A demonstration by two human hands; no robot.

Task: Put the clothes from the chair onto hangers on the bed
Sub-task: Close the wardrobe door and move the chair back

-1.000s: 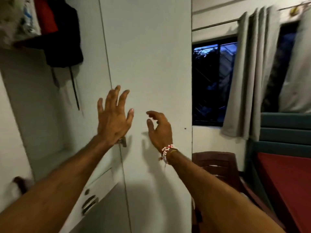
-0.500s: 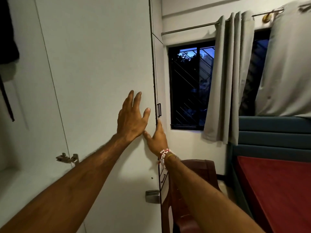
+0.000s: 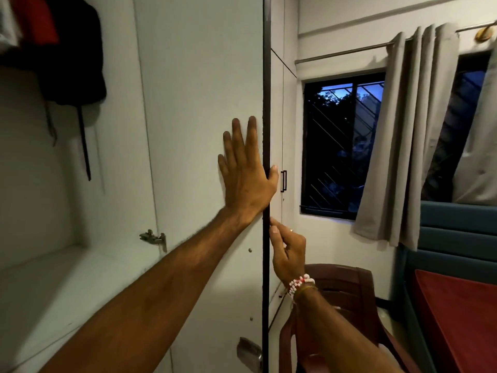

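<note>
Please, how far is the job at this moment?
Nothing looks done: the visible part of the bed shows no hangers or clothes. In hand: the left hand lies flat on the wardrobe door, the right hand seems to pinch its edge. Left: all the hanging; the chair back carries no clothes, its seat is mostly hidden.

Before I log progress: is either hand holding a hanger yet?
No: the left hand lies flat on the wardrobe door, the right hand curls at its edge.
</note>
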